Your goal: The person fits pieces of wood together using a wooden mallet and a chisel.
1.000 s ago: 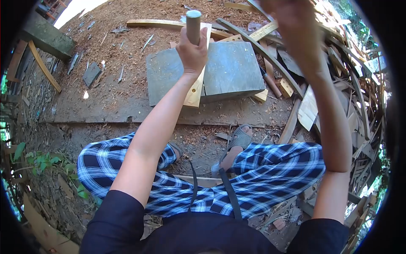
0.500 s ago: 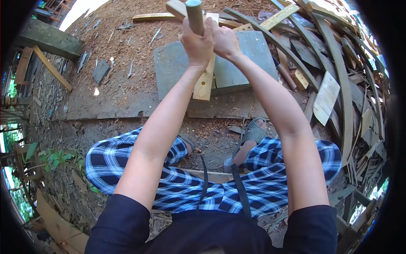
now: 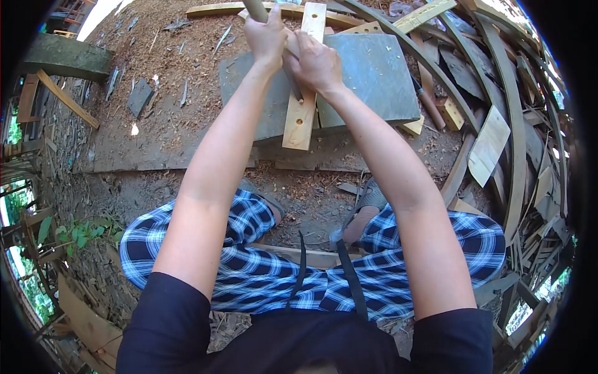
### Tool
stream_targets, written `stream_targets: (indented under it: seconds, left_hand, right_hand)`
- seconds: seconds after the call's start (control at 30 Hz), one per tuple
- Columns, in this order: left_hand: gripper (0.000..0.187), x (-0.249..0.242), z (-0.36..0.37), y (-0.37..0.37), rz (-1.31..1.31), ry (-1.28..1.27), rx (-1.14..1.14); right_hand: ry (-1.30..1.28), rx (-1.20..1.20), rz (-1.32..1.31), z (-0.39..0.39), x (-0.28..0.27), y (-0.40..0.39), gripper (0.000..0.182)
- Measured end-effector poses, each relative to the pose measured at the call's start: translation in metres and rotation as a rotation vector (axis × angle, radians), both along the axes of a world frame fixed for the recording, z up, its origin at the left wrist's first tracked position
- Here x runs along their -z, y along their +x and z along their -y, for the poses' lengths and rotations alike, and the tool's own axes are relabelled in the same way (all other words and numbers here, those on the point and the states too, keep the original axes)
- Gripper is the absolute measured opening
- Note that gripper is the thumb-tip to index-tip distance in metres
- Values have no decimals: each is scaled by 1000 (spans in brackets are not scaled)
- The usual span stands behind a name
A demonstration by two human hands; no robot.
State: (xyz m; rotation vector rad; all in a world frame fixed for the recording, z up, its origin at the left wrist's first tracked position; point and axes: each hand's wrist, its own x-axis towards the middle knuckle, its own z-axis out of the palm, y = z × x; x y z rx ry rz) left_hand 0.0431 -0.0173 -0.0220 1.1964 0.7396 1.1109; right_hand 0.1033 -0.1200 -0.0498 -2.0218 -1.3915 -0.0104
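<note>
A narrow wooden plank [image 3: 298, 132] with round holes lies lengthwise over two grey blocks [image 3: 374, 78]. My left hand [image 3: 266, 38] is wrapped round a thick wooden handle [image 3: 255, 9] above the plank. Beside it, my right hand [image 3: 316, 62] is closed round the same tool's lower part, over the plank. From under my hands a dark metal shaft [image 3: 293, 81] slants down, its tip at a hole in the plank's near half. Another hole shows nearer the plank's front end.
Curved wooden strips and scraps [image 3: 492, 75] are heaped at the right, with a drilled wood block [image 3: 450, 113] and a rod-like handle [image 3: 431, 109] near the grey blocks. A concrete beam [image 3: 68, 56] lies at upper left. My sandalled feet are below the plank.
Both hands have shifted, the left one to the left and up, the right one lower. The tool now leans, and its metal shaft and more of the plank have come into view.
</note>
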Motion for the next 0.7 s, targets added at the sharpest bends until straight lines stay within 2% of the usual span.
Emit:
stream_targets:
  seconds: [0.07,0.13,0.2,0.23,0.3,0.37,0.43,0.5,0.53,0.6,0.67,0.7]
  left_hand:
    - [24,4,-3,-4,38,-189,-22]
    - [23,5,-3,-7,53,-201,-9]
    - [25,-6,-4,-14,129,-205,147]
    - [25,-13,-1,-17,133,-203,142]
    - [33,-30,12,-24,5,-177,379]
    - [30,-40,25,-33,32,-117,385]
    - [28,-43,29,-39,55,-51,389]
    - [30,-47,34,-44,80,3,152]
    - [30,-51,38,-45,84,11,151]
    - [29,-56,49,-46,209,-16,-86]
    - [29,-59,55,-51,223,-10,-137]
    - [29,-56,57,-54,115,47,-123]
  right_hand:
    - [29,-11,24,0,0,-1,37]
    - [24,-9,44,0,1,-1,37]
    - [21,-7,45,1,1,0,38]
    - [23,-11,42,0,1,-1,38]
    - [15,-17,44,-2,1,-1,39]
    - [2,-18,44,0,2,1,39]
    - [-59,-19,16,-2,2,3,53]
    - [-22,-14,21,-3,5,1,47]
    - [11,-7,26,-4,6,1,42]
    - [12,-5,17,-6,8,2,43]
    - [10,-5,8,-6,8,3,44]
    - [-4,-7,-7,-7,8,3,44]
